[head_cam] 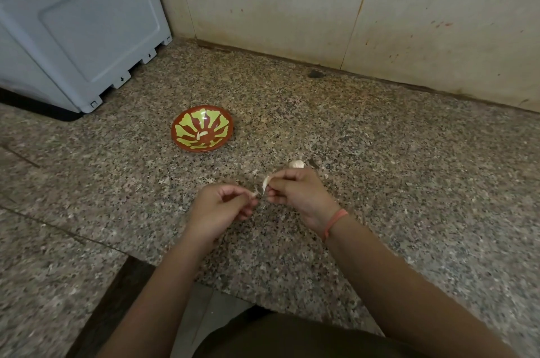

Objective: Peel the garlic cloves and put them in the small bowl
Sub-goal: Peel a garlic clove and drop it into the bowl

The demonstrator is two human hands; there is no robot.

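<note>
Peeled cloves [201, 134] sit in the bowl [187, 121] — right hand [298, 194] pinches another clove [265, 182], left hand [222, 205] pinches its skin [255, 193]; more garlic [296, 164] waits.

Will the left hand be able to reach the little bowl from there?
Probably yes. Only bare counter lies between the left hand and the bowl, which sits just ahead. But its grip is busy pinching garlic skin.

I see a speckled granite counter [380, 153] meeting a stained beige tile wall [292, 1], with a pale grey appliance [73, 21] at back left.
</note>
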